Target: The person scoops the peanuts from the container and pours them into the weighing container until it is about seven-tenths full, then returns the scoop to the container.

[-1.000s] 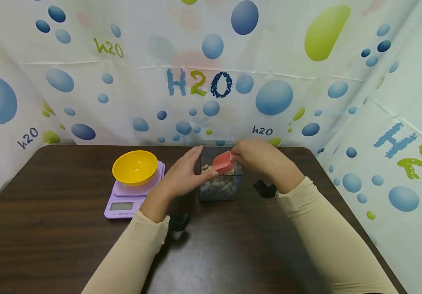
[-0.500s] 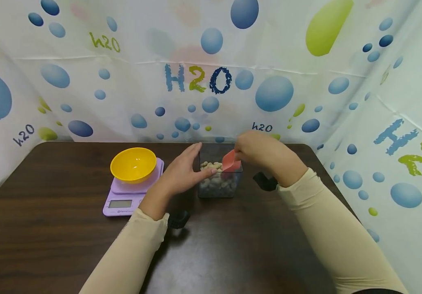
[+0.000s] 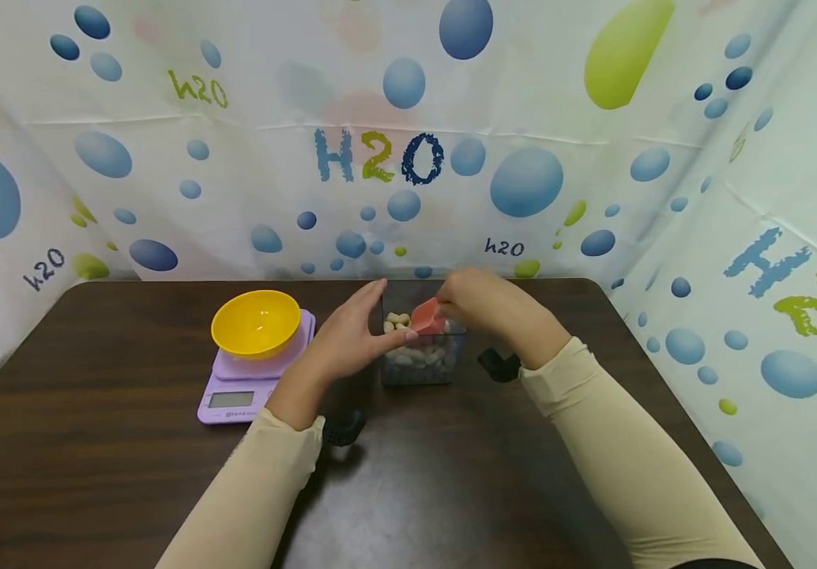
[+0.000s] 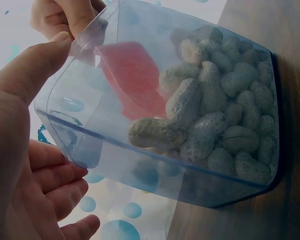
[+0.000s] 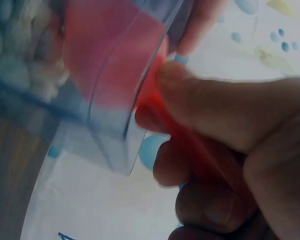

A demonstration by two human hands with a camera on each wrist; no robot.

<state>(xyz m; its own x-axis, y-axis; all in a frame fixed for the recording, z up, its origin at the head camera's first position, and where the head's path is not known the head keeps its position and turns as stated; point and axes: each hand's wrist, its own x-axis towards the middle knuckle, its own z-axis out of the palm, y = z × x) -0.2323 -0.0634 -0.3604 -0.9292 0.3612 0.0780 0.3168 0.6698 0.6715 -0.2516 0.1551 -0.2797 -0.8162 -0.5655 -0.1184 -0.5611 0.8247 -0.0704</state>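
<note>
A clear plastic container (image 3: 444,378) with unshelled peanuts (image 4: 209,115) in its lower part stands at the back of the table. My right hand (image 3: 490,307) grips the handle of a red scoop (image 5: 110,60), thumb on top and fingers curled beneath. The scoop's head is down inside the container, against the peanuts, as the left wrist view shows through the wall. My left hand (image 3: 348,340) steadies the container at its left side, thumb along the front rim and the other fingers nearly straight. What the scoop holds is hidden in the head view.
Left of the container, a yellow bowl (image 3: 255,324) sits on a purple kitchen scale (image 3: 255,391) with a small display. Behind the dark wooden table (image 3: 437,490) hangs a white curtain (image 3: 273,79) with blue and green spots.
The scoop went steeper and to the right in the container half a second ago; now it has swung back left and lies flatter. My left hand stays at the container.
</note>
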